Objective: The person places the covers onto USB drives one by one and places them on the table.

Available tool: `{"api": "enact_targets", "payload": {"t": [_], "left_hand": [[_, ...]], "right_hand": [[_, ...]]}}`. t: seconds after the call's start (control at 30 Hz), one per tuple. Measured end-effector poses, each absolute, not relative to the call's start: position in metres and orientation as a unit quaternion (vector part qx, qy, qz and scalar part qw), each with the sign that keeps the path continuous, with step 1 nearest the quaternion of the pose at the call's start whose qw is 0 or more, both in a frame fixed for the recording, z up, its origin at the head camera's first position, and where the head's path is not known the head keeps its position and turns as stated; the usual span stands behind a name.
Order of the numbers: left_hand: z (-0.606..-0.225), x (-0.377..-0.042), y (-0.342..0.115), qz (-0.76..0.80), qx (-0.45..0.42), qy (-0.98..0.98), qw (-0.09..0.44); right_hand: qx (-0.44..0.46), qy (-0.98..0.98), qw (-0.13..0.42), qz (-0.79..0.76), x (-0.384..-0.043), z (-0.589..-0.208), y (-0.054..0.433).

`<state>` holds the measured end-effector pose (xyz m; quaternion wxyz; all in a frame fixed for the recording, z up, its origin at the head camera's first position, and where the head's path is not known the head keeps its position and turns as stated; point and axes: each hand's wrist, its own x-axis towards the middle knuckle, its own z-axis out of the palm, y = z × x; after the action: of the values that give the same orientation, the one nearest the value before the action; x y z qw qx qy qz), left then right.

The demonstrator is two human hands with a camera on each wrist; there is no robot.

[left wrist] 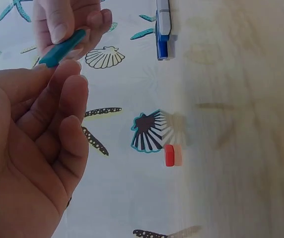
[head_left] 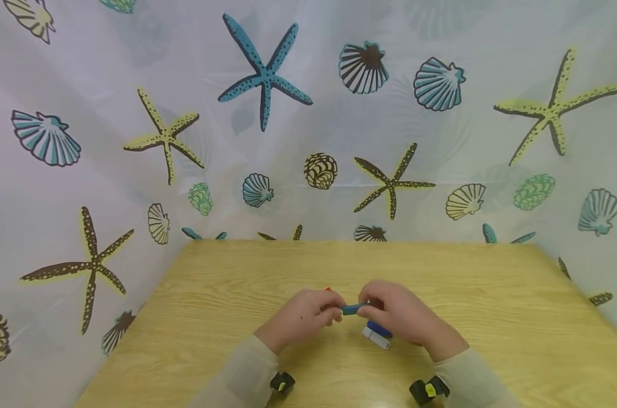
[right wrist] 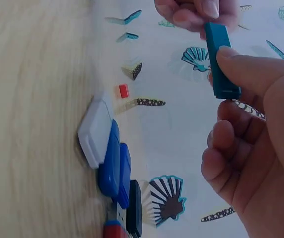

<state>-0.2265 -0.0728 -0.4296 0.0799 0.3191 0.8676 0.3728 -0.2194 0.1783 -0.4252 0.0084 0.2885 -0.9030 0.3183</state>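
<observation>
Between my two hands, a teal USB stick (head_left: 353, 309) is held off the table, lengthwise from hand to hand. My left hand (head_left: 306, 315) pinches one end with thumb and fingertips. At the other end, my right hand (head_left: 401, 313) grips it, the thumb (right wrist: 246, 69) lying along its side. Below the right hand, a white USB stick (head_left: 377, 338) lies on the table against a blue one (head_left: 379, 328). The right wrist view also has a second blue stick (right wrist: 124, 173), a black one (right wrist: 134, 208) and a red-ended piece (right wrist: 114, 229) with metal, cut by the frame edge.
A small red piece (left wrist: 169, 155) lies by itself beyond the left hand. The wooden table (head_left: 216, 294) ends at a pale curtain (head_left: 298, 136) printed with shells and starfish, which rises at the back and both sides. Each wrist wears a black strap (head_left: 283, 383).
</observation>
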Motion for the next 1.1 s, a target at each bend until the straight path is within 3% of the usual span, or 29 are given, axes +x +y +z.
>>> {"api": "enact_targets", "payload": {"t": [0.37,0.73,1.1], "left_hand": [[-0.43,-0.227,-0.077,0.327,0.294,0.897,0.051],[-0.433,-0.229,-0.08,0.319,0.264,0.909,0.047],[-0.433,-0.229,-0.084,0.327,0.262,0.907,0.034]], "right_hand": [[0.167,-0.938,0.014,0.302,-0.228,-0.43,0.201],[0.107,-0.964,-0.029,0.242,-0.231,-0.438,0.203],[0.098,-0.975,-0.037,0.194,-0.23,-0.444,0.205]]}}
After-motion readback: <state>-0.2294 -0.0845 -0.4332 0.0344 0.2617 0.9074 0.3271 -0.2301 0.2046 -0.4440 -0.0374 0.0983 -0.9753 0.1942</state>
